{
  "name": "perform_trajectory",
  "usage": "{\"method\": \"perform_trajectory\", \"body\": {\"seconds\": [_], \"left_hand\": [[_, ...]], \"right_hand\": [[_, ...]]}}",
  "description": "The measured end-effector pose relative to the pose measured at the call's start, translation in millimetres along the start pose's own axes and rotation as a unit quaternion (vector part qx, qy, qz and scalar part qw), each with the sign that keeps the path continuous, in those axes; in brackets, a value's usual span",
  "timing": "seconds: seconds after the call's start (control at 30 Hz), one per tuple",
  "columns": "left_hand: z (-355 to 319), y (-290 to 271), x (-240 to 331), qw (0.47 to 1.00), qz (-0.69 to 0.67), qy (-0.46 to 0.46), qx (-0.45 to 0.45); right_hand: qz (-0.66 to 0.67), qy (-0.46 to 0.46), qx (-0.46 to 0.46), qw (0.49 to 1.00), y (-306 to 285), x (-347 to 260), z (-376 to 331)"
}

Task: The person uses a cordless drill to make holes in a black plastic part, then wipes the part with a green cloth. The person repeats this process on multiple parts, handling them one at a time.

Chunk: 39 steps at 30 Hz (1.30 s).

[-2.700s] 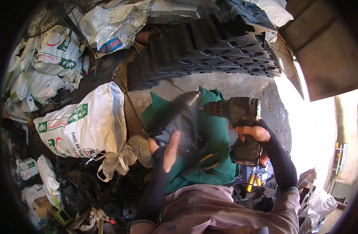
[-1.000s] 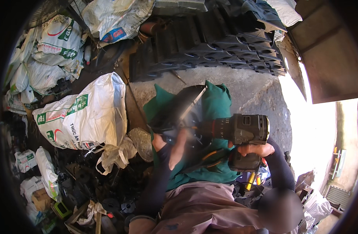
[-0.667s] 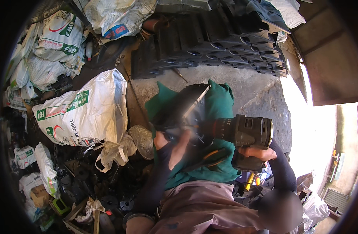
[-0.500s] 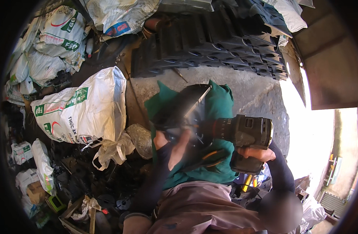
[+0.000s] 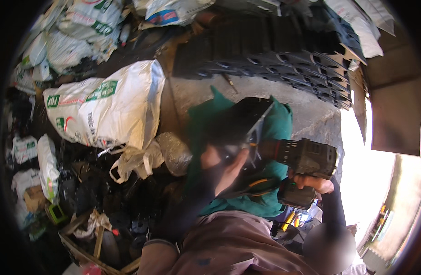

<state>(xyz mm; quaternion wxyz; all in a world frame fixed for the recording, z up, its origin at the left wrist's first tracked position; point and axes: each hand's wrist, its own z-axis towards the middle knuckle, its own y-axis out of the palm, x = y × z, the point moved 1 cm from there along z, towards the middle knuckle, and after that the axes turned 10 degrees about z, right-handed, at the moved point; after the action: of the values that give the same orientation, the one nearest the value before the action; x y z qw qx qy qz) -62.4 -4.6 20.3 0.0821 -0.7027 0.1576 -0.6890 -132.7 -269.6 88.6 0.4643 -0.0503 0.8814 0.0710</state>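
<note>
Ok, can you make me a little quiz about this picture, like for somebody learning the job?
1. Which thing is in the right hand?
a) a hammer
b) a power drill
c) a paintbrush

2. True or false: the black part lies on top of the green cloth.

3. Fill in: the big white sack nearest the cloth lies to the cloth's ____ (left or right).

Key: 1 b; 2 true; 3 left.

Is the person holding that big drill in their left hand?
No, the right hand grips the black drill, while the left hand holds a black piece.
</note>
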Motion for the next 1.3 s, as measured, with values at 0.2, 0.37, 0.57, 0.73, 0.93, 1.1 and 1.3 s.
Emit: {"method": "perform_trajectory", "body": {"seconds": [0.2, 0.37, 0.57, 0.73, 0.93, 1.1, 1.3], "left_hand": [[-8.2, -23.8, -40.4, 0.994, 0.077, 0.073, 0.011], [-10.6, -73.6, -206.2, 0.959, -0.104, -0.243, 0.1], [-40.2, -67.7, -418.1, 0.84, 0.417, -0.326, -0.119], [-53.3, -50.4, -471.4, 0.817, 0.468, -0.312, -0.129], [-63.0, -49.9, -471.6, 0.805, 0.546, -0.219, -0.077], [-81.0, -41.0, -531.3, 0.839, 0.52, -0.162, 0.01], [-71.7, -39.5, -591.0, 0.914, 0.25, -0.311, 0.077]], "right_hand": [[-0.091, -0.176, -0.001, 0.98, -5.7, 26.5, -6.7], [0.028, -0.252, -0.027, 0.967, -23.4, 58.2, -2.2], [-0.095, -0.26, -0.02, 0.961, -32.9, 60.3, -4.6], [-0.132, -0.035, 0.084, 0.987, -42.0, 52.3, -37.2], [-0.261, -0.054, 0.103, 0.958, -60.1, 63.1, -46.2], [-0.254, -0.043, 0.121, 0.959, -75.5, 76.4, -65.3], [-0.237, -0.063, 0.168, 0.955, -77.3, 66.8, -67.6]]}}
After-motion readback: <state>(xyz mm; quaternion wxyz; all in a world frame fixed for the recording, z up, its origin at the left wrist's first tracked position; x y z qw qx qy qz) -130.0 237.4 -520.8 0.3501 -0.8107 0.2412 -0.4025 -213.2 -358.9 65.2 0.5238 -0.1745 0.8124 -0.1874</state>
